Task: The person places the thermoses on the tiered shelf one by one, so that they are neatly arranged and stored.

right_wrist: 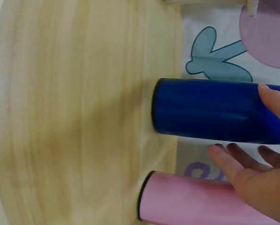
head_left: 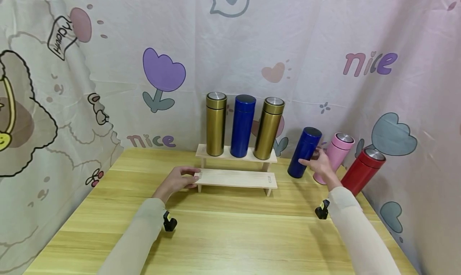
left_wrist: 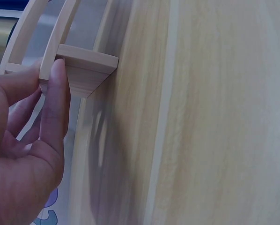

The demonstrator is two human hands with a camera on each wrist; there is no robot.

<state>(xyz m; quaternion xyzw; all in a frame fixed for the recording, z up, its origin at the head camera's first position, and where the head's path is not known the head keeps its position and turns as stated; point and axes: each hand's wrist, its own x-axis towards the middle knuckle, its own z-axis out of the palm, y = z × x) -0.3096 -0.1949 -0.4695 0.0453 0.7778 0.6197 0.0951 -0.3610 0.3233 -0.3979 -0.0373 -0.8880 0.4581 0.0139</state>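
My left hand pinches the left end of the low front step of a two-step wooden display stand. In the left wrist view, the thumb and a finger meet at the board's edge. My right hand is around a blue thermos bottle standing on the table right of the stand. In the right wrist view, the thumb lies along one side of this bottle, while the extended fingers show a gap on its other side. A pink thermos bottle stands just behind that hand.
On the stand's upper step are a gold thermos bottle, a blue one and another gold one. A red thermos bottle stands at the far right, beside my right forearm. Printed curtains hang behind the wooden table.
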